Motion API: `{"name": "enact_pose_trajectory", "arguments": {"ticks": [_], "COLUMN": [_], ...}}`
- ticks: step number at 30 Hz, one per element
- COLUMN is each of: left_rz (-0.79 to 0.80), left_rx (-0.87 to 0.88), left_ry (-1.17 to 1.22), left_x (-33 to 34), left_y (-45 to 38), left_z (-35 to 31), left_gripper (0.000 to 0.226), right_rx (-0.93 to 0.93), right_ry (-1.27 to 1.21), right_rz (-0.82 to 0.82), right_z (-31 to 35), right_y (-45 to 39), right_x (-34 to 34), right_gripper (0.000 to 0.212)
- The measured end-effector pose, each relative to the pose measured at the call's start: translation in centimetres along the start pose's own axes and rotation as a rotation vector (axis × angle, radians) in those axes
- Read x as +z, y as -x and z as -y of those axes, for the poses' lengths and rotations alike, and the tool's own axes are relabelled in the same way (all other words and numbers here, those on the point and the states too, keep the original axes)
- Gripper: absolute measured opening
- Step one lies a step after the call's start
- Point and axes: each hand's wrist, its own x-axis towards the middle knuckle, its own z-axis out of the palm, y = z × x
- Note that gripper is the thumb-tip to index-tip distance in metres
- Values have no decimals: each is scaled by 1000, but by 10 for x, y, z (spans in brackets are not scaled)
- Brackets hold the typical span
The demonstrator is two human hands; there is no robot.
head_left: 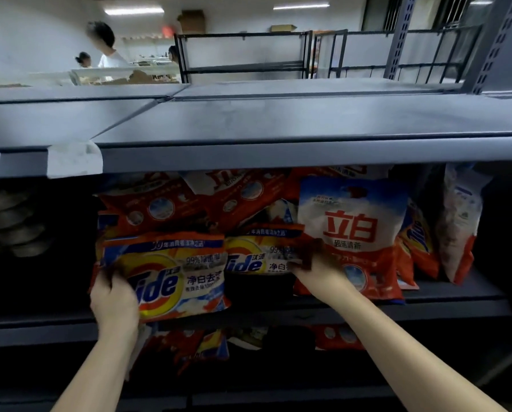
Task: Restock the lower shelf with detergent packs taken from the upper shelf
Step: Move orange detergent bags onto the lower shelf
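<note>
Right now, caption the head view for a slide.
Left hand grips a Tide pack; right hand holds a second pack.

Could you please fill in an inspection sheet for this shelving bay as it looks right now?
Surface: grey metal shelf carrying the packs; a bare grey shelf top above it.
Job's things: Tide pack at the front edge; a second Tide pack behind; white and red pack standing upright; more packs piled behind and on the lower shelf.
Clutter: blank price tag holders on the upper shelf's edge.
Grips: left hand holds the front Tide pack's left edge; right hand is at the white and red pack's left edge, fingers blurred.
Cables: nothing seen.
Surroundings: people at tables, black racks behind.
</note>
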Motion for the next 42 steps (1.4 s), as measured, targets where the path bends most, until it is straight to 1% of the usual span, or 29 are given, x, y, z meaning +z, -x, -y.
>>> {"name": "enact_pose_trajectory", "arguments": {"ticks": [3,5,7,10,13,14,17,20,22,25,26,29,32,35,38,42], "left_rz": [47,64,83,118,120,120,125,78,12,-75,-101,-170,-170,-166,-191,-254], "left_rx": [13,15,4,-35,-43,-37,-38,-44,-25,3,6,4,-15,-23,-24,-12], "left_ry": [24,23,21,8,-23,-33,-55,-65,-99,-77,-55,17,104,134,186,222], "left_x": [6,8,9,11,11,11,9,2,-4,-11,-14,-18,-22,-27,-31,-37], "left_y": [4,6,9,11,12,12,15,20,22,22,22,18,15,15,17,15], "left_z": [-1,1,4,8,7,6,5,10,13,11,9,0,-8,-12,-16,-22], "left_gripper": [40,38,35,39,39,40,41,37,33,29,29,29,26,28,29,29], "right_rx": [26,60,90,65,-24,-41,-69,-143,-128,-26,3,96,182,192,150,94], "right_ry": [-186,-241,-237,-191,-276,-316,-391,-513,-612,-736,-813,-1135,-1304,-1348,-1349,-1337], "right_rz": [41,88,93,48,31,33,17,-55,-67,-96,-83,-37,-23,53,122,162], "right_z": [-2,-3,-5,-8,-5,-3,6,11,11,9,10,15,17,16,17,30], "right_y": [-10,-16,-20,-17,-10,-8,-1,4,5,4,2,-7,-15,-15,-13,-12], "right_x": [3,2,4,7,6,4,3,6,8,11,12,17,19,19,17,17], "right_gripper": [60,69,72,60,44,41,43,38,38,41,36,32,32,34,35,34]}}
